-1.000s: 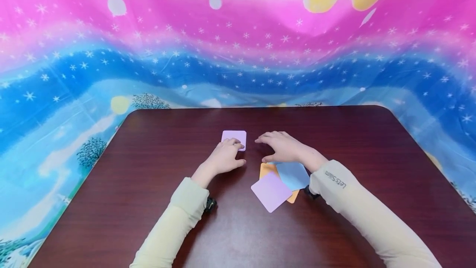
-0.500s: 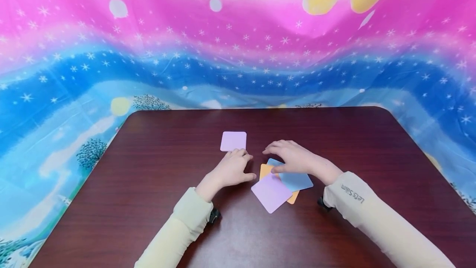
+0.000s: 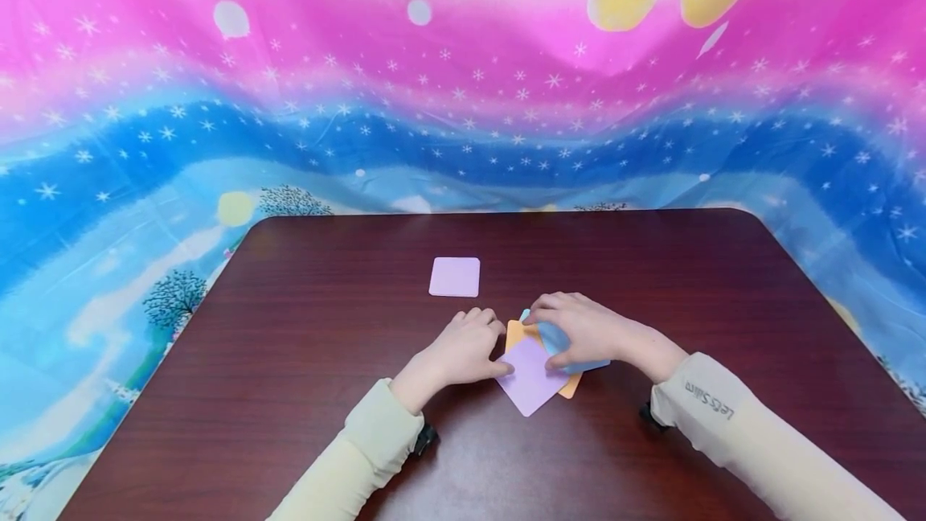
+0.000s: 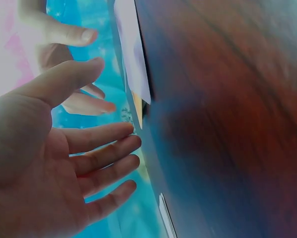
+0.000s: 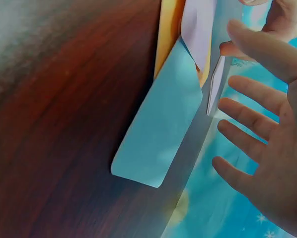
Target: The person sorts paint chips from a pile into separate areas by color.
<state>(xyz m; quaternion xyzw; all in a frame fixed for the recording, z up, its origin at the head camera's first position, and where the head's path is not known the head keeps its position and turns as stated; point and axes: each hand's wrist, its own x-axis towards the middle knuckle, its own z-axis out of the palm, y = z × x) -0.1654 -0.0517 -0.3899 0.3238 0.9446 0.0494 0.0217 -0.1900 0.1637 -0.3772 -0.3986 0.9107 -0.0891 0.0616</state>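
Three square cards with rounded corners lie overlapped on the table: a purple card (image 3: 531, 384) on top, an orange card (image 3: 572, 385) and a blue card (image 3: 595, 366). My left hand (image 3: 460, 348) is just left of this pile, fingers spread and relaxed, its thumb by the purple card's left corner. Over the pile's right side hovers my right hand (image 3: 589, 332), fingers loosely bent, hiding part of the blue card. In the right wrist view the blue card (image 5: 158, 119) lies flat below that hand, apart from its fingers. Both palms hold nothing.
Farther back, a neat stack of cards with a purple card (image 3: 454, 276) on top sits on the dark wood table (image 3: 289, 328). A colourful printed cloth (image 3: 463, 103) hangs behind the table's far edge.
My left hand has withdrawn from the rear stack, moving nearer and right to the overlapped cards. My right hand has come nearer and slightly right, over those cards. The cards lie where they were.
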